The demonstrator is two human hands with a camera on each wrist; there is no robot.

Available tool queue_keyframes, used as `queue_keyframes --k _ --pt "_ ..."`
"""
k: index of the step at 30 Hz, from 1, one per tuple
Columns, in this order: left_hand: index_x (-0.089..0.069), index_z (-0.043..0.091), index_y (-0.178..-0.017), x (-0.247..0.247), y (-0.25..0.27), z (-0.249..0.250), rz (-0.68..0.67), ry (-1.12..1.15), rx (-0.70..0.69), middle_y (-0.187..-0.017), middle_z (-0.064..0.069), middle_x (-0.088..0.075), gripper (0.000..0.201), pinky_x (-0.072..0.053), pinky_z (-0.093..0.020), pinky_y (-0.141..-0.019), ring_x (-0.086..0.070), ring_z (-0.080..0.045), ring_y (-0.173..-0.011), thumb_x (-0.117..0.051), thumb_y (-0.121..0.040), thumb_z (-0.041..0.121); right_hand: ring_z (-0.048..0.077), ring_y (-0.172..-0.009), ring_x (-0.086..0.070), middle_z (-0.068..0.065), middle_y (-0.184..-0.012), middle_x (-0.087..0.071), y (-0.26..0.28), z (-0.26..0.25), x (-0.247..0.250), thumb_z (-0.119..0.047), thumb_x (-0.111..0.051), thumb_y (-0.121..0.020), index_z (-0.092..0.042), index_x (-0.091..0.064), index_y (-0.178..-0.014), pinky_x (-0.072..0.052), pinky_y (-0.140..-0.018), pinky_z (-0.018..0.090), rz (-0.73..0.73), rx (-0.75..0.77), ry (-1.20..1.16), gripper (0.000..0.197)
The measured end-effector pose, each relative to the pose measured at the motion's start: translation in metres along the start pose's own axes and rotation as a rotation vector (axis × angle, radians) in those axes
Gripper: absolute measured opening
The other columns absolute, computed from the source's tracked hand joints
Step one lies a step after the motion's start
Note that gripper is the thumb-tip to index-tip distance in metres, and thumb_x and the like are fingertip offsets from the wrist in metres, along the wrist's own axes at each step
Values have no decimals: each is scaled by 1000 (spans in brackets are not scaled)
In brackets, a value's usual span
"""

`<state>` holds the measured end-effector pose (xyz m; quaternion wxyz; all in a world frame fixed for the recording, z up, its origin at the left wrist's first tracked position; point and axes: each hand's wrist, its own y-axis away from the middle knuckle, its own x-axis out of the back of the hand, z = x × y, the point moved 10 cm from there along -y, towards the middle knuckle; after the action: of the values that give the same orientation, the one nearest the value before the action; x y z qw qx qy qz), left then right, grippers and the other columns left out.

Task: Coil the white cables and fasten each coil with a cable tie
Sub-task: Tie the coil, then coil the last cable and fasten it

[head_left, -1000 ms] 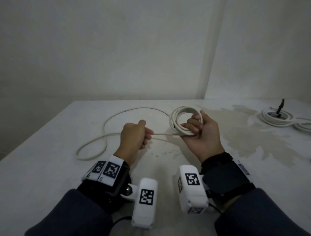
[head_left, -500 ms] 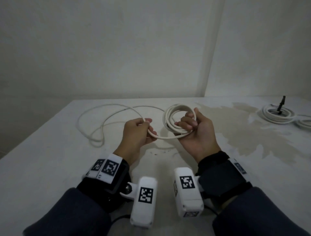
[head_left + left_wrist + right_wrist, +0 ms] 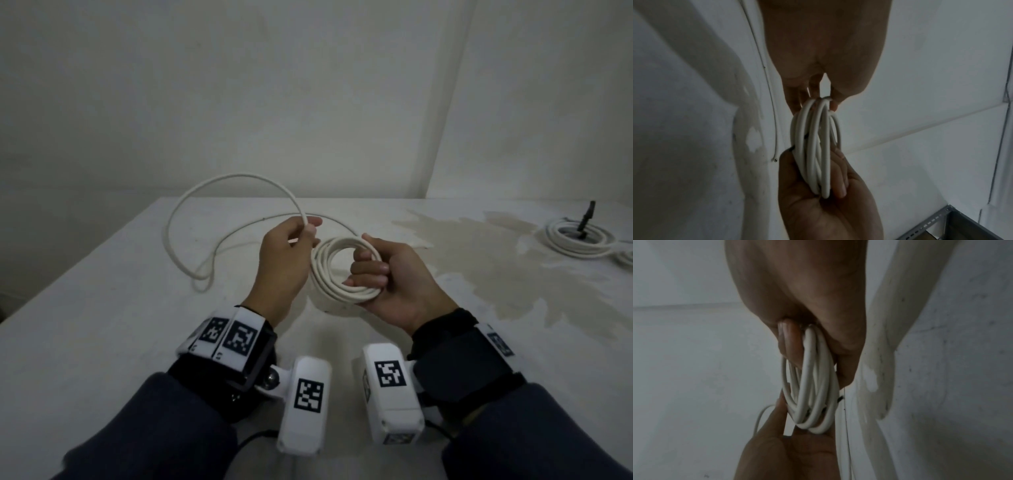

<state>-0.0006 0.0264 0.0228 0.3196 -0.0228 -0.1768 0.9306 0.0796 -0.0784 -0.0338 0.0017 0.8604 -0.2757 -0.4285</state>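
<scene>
Gripping the coil (image 3: 342, 270), right hand (image 3: 394, 284); left hand (image 3: 284, 260) pinches cable; only head view shows finished coil (image 3: 579, 240).

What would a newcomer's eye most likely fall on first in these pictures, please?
Probably the white coil at the centre, gripped by the right hand above the table. Next, the loose cable arching up from the left hand, which pinches it beside the coil. At far right, a finished coil lies on the table.
</scene>
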Motion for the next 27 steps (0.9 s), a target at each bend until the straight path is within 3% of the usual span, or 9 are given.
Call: queue_keyframes --k 5,8,13,14,18,20,23,25,27 --pt "-63 15 -109 -26 9 -10 -231 171 137 -91 -14 -61 23 -56 -23 -63 -59 -17 -71 -41 -102 16 6 -27 -23 -8 -36 -25 0 3 2 -30 -41 -98 -12 -43 -55 -21 -63 18 1 -41 44 47" --pt "-62 17 -114 -33 13 -22 -305 187 258 -91 -11 -66 27 -52 -21 -56 -63 -14 -67 -37 -103 20 5 -26 -23 -7 -36 -26 -1 5 5 -30 -41 -98 -12 -42 -55 -8 -68 18 14 -62 61 47" --pt "-63 15 -121 -51 22 -30 -458 548 436 -90 -9 -64 30 -46 -28 -72 -52 -21 -80 -46 -97 19 5 -28 -22 -7 -37 -26 2 9 1 -28 -39 -99 -12 -44 -53 -24 -55 16 12 -82 88 48" --pt "-63 14 -121 -54 24 -32 -468 641 475 -89 -11 -60 33 -44 -29 -72 -50 -22 -79 -50 -92 20 5 -29 -22 -7 -36 -27 2 10 0 -28 -38 -99 -11 -46 -53 -23 -56 17 10 -83 92 49" --pt "-63 17 -121 -60 25 -38 -468 743 568 -73 -7 -41 32 -35 -19 -44 -38 -9 -44 -47 -93 17 6 -29 -23 -6 -36 -27 2 13 -3 -27 -38 -98 -9 -47 -58 -17 -60 17 18 -85 96 45" --pt "-66 18 -117 -61 25 -40 -468 709 578 -73 -9 -44 32 -35 -18 -42 -38 -9 -41 -43 -94 12 7 -30 -24 -5 -37 -27 2 16 -4 -32 -40 -98 -9 -46 -57 -21 -56 15 28 -99 89 47" --pt "-69 13 -111 -62 27 -39 -475 636 595 -69 -10 -52 30 -43 -20 -46 -42 -12 -48 -47 -90 10 9 -30 -30 -2 -38 -29 5 22 -10 -51 -48 -92 -3 -52 -56 -31 -38 14 7 -131 27 60" --pt "-66 7 -108 -61 29 -38 -475 611 607 -68 -10 -52 25 -43 -20 -45 -41 -10 -44 -52 -88 10 10 -31 -32 -1 -39 -31 6 22 -11 -59 -51 -87 0 -55 -56 -33 -36 15 -10 -131 -1 67" --pt "-64 6 -109 -60 30 -35 -467 619 597 -67 -12 -54 26 -44 -19 -42 -40 -9 -40 -45 -92 6 11 -31 -32 1 -39 -33 5 21 -10 -65 -53 -82 -2 -53 -58 -31 -37 14 -22 -128 -22 68"
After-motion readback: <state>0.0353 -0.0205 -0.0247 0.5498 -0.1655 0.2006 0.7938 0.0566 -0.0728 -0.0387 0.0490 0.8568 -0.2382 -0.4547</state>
